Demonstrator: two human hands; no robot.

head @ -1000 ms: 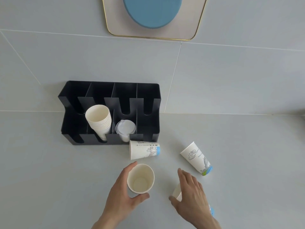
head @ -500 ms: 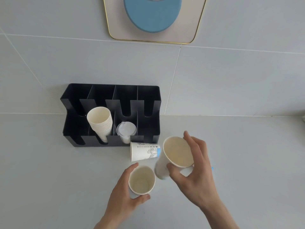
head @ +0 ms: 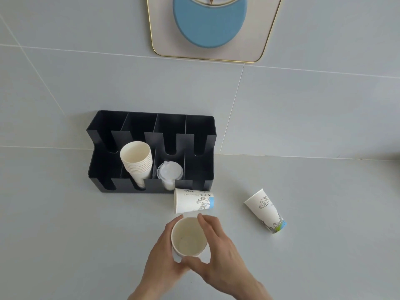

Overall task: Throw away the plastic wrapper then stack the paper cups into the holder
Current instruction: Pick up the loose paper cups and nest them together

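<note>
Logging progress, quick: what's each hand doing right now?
Left hand: closed around the upright paper cup.
Right hand: closed on the same cup.

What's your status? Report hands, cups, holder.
Both hands, left and right, grip one upright cup. Two cups loose on their sides: near, far right. Holder has one stack. Path clear.

Both hands curl inward, facing each other. The left hand (head: 161, 259) and right hand (head: 218, 254) touch thumb tips, fingers half-closed.
</note>
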